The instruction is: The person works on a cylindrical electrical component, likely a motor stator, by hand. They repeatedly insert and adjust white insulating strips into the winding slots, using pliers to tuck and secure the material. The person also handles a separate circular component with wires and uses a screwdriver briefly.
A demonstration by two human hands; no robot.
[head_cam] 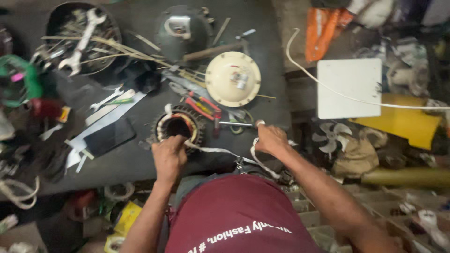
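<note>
A round motor stator (179, 125) with copper windings lies on the dark worktable (140, 159). My left hand (169, 157) rests on its near rim, fingers closed on the winding and the end of a white cloth tape (213, 150). The tape runs right to my right hand (270, 139), which is closed around it at the table's right edge and holds it taut. A loop of the tape hangs below that hand.
Red-handled pliers (202, 106), a cream round cover (233, 78), a dark dome housing (183, 29), a bowl of spanners (82, 35) and a black phone (109, 137) lie on the table. A white board (349, 88), a cable and a small fan blade (331, 136) are at the right.
</note>
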